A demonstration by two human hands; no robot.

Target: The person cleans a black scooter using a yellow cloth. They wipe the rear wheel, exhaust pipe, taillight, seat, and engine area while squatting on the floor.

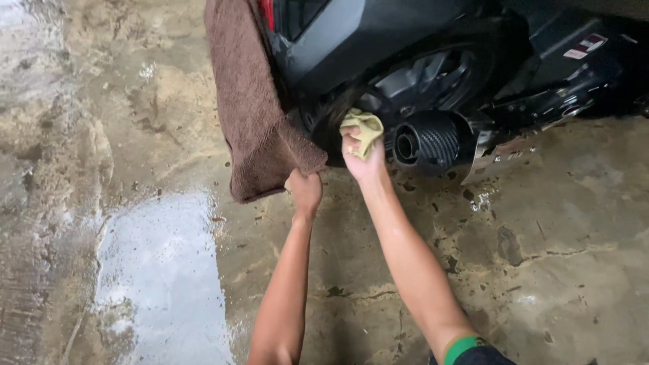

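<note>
My right hand point(362, 157) grips a small yellow cloth point(365, 128) and presses it against the rear wheel point(426, 78) of a dark motorcycle, just left of the black carbon-patterned exhaust pipe point(433, 140). My left hand point(305, 189) is closed on the lower corner of a brown towel point(253, 108) that hangs down over the rear of the bike. Both arms reach up from the bottom of the view. A green band point(461, 348) shows on my right sleeve.
Wet, stained concrete floor point(541, 257) lies all around, with a shiny puddle point(162, 270) at the lower left. The motorcycle's dark bodywork point(351, 34) fills the upper right, with a metal heat shield point(503, 154) beside the exhaust.
</note>
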